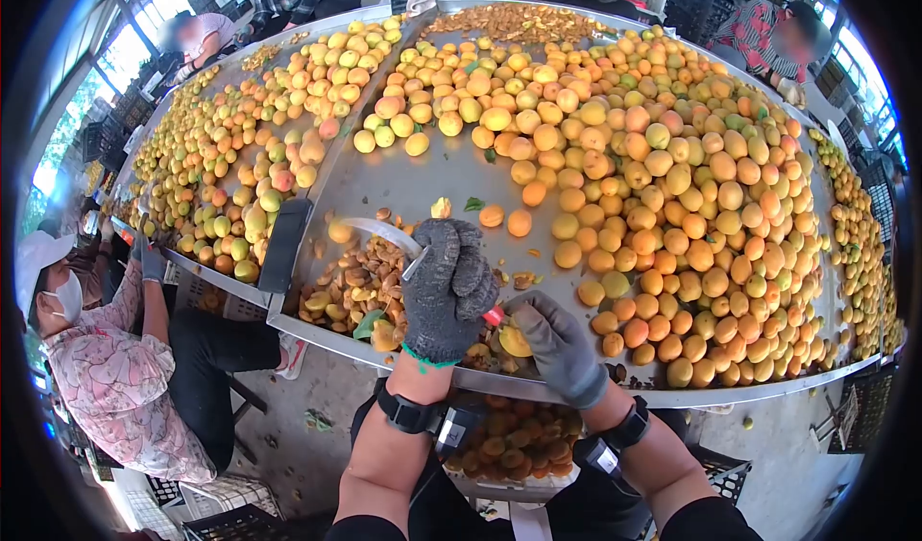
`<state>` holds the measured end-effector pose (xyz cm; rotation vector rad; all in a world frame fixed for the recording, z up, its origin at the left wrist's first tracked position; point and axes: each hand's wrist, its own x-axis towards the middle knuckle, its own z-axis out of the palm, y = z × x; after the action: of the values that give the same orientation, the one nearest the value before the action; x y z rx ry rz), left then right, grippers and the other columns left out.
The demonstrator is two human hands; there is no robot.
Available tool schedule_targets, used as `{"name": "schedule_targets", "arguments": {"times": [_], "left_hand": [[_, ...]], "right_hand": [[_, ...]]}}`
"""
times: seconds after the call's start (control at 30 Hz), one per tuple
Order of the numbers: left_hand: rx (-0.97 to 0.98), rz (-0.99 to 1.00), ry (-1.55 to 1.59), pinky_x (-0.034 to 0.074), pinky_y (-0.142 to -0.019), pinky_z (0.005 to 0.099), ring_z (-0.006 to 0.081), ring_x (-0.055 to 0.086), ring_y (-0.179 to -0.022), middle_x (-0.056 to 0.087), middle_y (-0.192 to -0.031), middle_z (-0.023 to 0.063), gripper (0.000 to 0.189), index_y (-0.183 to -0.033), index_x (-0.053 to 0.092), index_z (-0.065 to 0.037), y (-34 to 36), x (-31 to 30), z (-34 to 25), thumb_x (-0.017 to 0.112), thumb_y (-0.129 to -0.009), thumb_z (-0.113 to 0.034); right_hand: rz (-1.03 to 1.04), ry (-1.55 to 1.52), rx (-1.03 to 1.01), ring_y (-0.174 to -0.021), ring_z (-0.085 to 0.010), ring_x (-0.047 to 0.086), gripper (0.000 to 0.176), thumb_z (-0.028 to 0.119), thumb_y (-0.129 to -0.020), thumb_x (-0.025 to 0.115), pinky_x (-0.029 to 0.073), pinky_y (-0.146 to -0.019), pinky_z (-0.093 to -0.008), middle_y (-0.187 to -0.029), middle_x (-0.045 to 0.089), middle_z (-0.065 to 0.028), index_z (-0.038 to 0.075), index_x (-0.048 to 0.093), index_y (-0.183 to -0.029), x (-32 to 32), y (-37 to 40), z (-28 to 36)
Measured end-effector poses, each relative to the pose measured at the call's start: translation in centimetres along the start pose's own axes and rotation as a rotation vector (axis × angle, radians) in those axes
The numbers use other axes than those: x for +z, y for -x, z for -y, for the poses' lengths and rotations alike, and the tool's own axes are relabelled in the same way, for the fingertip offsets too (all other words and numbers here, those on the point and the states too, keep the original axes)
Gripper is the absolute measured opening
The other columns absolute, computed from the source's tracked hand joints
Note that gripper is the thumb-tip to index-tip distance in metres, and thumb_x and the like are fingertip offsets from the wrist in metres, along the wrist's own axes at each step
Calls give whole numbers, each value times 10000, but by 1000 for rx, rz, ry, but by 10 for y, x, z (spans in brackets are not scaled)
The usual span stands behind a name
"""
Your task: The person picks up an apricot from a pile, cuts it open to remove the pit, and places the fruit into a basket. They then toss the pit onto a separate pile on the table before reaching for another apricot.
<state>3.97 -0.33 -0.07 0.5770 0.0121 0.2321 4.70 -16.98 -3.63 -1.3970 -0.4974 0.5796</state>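
Note:
My left hand, in a dark grey knit glove with a green cuff, is closed around a curved knife. The pale blade sticks out to the upper left, and a red end shows at the lower right of the fist. Beside it, my right hand in a grey glove pinches a yellow apricot with its fingertips. Under and left of my left hand lies a heap of apricot pits and scraps. Two loose apricots sit just beyond the hands on the metal table.
Many whole apricots cover the table's right and far parts. A metal divider separates another apricot pile. A crate of apricots stands below the table edge near my knees. A masked co-worker sits at left; others work across the table.

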Motion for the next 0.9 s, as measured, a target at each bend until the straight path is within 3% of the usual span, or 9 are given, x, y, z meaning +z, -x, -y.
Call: {"name": "schedule_targets", "arguments": {"times": [0.17,0.23,0.33,0.47,0.57,0.77,0.83,0.87,0.9], "left_hand": [[154,102,85,281,-334,214,74,332,-359,416,-549,-35,195,-1050,567,-85,-8,-19,-31,508,-983,-259],[201,178,193,279,-331,216,77,331,-350,417,-551,-38,211,-1061,565,-80,-11,-23,-38,488,-991,-264],[233,114,120,300,-316,211,60,326,-338,407,-571,-53,285,-1023,578,-78,-7,-26,-36,413,-1018,-311],[101,30,7,283,-335,232,85,324,-359,416,-555,-24,197,-989,595,-85,-4,-16,-18,492,-989,-252],[34,-43,-33,279,-338,232,85,324,-372,415,-549,-11,158,-959,602,-100,-2,-12,-9,527,-974,-239],[54,-5,-62,287,-351,225,84,346,-377,416,-577,-30,211,-1020,576,-86,-2,-15,-5,506,-984,-281],[51,-15,-35,283,-346,227,85,342,-382,421,-566,-20,169,-981,590,-88,-1,-11,-5,526,-973,-244],[50,-27,-9,280,-342,229,86,337,-388,425,-555,-10,133,-942,604,-90,-2,-9,-6,546,-962,-208],[54,-21,-14,280,-342,229,86,337,-388,425,-555,-10,133,-942,604,-90,-2,-9,-6,546,-962,-208]], "right_hand": [[-205,20,1,-893,-87,540,315,335,-1003,471,462,-794,-246,-994,586,-8,43,552,-1088,-8,0,-19],[-114,-518,237,-865,-106,583,267,304,-1001,476,499,-753,-255,-1005,600,-22,70,552,-1102,-17,-5,-5],[-72,-826,325,-874,-127,611,206,245,-993,493,522,-704,-257,-1002,606,-31,93,534,-1127,-15,-11,6],[-75,-894,335,-854,-146,613,190,182,-967,540,507,-677,-250,-974,600,-40,94,512,-1133,-19,-10,-11],[-167,-834,393,-852,-145,599,216,103,-926,574,497,-666,-252,-965,580,-51,76,499,-1126,-15,-9,-6],[-126,-618,262,-920,-154,578,291,-21,-862,533,490,-724,-246,-1029,555,-61,31,491,-1145,-19,-1,-8],[-75,490,-213,-952,-159,583,359,-26,-860,528,499,-797,-263,-1065,559,-60,21,484,-1213,-19,1,4],[-76,489,-221,-952,-159,583,359,-26,-860,528,499,-797,-263,-1065,559,-60,21,484,-1213,-18,0,9],[-62,55,-7,-966,-153,581,377,-11,-868,535,501,-813,-266,-1076,562,-61,24,479,-1239,-16,-1,13]]}}
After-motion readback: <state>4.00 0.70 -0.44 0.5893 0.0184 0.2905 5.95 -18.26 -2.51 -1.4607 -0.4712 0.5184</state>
